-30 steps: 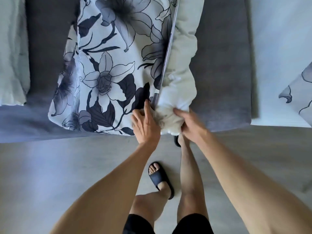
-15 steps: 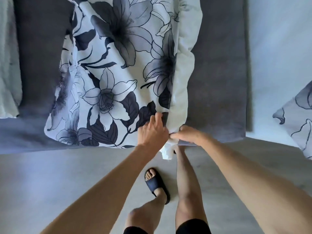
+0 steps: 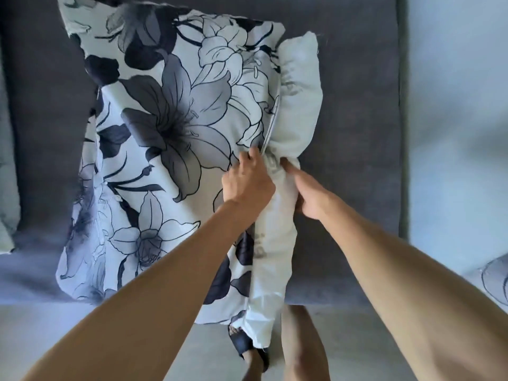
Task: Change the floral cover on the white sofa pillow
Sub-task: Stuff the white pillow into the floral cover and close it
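Head view: floral cover (image 3: 170, 138) lies on sofa (image 3: 357, 133), long axis 12–6. White pillow (image 3: 298, 105) bulges from the open 3 o'clock edge. Left hand (image 3: 247, 182) fingers pinched on cover edge; right hand (image 3: 310, 193) clamped on pillow, nearer it.

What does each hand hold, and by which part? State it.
The left hand grips the floral cover at its open zipper edge. The right hand grips the white pillow where it bulges out of the opening.
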